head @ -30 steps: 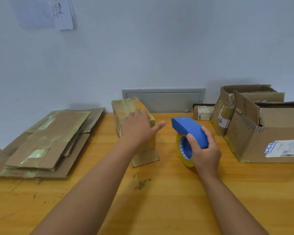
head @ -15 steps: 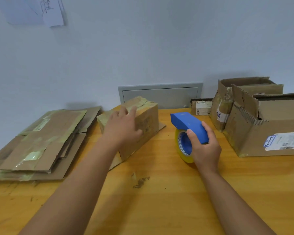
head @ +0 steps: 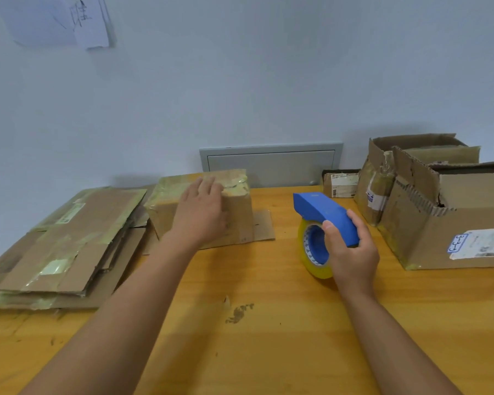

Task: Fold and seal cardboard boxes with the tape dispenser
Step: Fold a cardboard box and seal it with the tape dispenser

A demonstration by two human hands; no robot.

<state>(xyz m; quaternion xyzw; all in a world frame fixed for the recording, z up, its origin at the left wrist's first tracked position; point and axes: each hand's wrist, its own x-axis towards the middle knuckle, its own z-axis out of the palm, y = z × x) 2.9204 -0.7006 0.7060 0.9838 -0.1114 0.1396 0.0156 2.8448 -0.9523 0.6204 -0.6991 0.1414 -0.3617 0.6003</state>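
The right hand (head: 351, 252) has its grip clamped on the blue tape dispenser (head: 325, 213), fingers curled over the top of the blue body and the thumb hooked at the hub of the yellow tape roll (head: 311, 253), whose lower edge rests on the bench (head: 268, 323). At about nine o'clock from the dispenser, well apart from it, the left hand (head: 201, 216) lies flat against the cardboard box (head: 237, 215), its grip apart, with straight fingers spread over the near face up to the taped top edge. The box stands upright at the middle back of the bench, with loose flaps lying flat on the wood at its foot, one of them reaching toward three o'clock. At nine o'clock from the box, just beside it, sits a stack of flattened cardboard (head: 66, 240) streaked with old tape. At three o'clock from the dispenser stand two large open boxes (head: 439, 220), the nearer one bearing a shipping label (head: 479, 243), and a small parcel (head: 341, 183) sits against the wall to their left. A grey panel (head: 271, 163) is set in the wall behind the box, and sheets of paper (head: 69, 21) hang at eleven o'clock, high up.
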